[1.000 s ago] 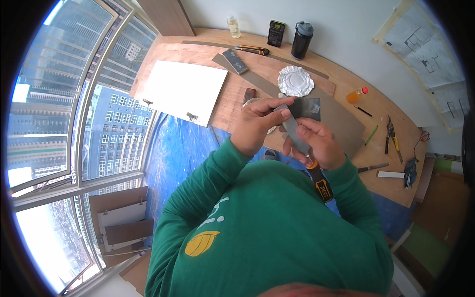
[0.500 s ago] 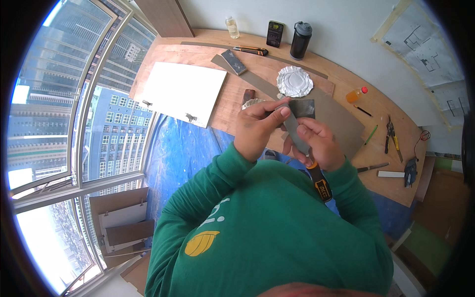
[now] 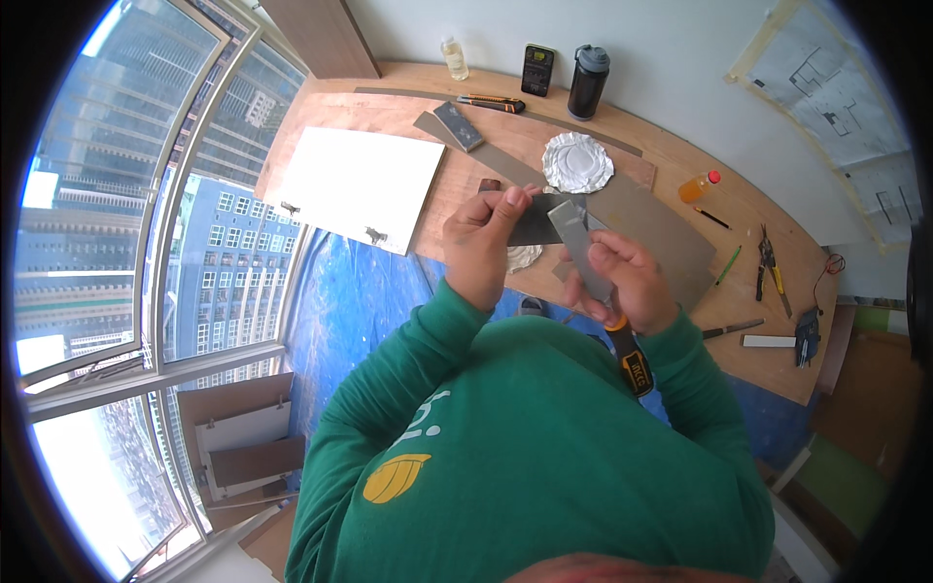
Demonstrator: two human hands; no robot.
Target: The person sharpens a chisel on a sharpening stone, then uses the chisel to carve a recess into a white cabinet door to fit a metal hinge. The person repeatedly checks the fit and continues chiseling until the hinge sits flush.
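Observation:
My left hand point(image 3: 491, 238) pinches a dark square sheet point(image 3: 533, 222), perhaps sandpaper, above the desk. My right hand point(image 3: 630, 272) grips a tool with a flat grey metal blade point(image 3: 575, 243) and a black-and-orange handle point(image 3: 634, 364); the blade's top lies over the sheet's right part, and I cannot tell whether they touch. Behind the hands, a crumpled foil dish point(image 3: 578, 160) rests on a grey board point(image 3: 671, 253). A dark brown object point(image 3: 489, 186) and a second pale crinkled piece point(image 3: 525, 260) are partly hidden by the sheet and my fingers.
The curved wooden desk point(image 3: 797, 369) holds a white board point(image 3: 355, 180), a grey block point(image 3: 457, 126), a cutter point(image 3: 496, 103), bottles point(image 3: 700, 187), a phone point(image 3: 537, 70), a dark flask point(image 3: 588, 83), pencils and pliers point(image 3: 770, 262). A window stands left; blue sheeting point(image 3: 350, 301) covers the floor.
My left hand has moved left, away from the blade's tip, bringing the dark sheet leftward with it so it now shows between the hands. My right hand has stayed nearly in place.

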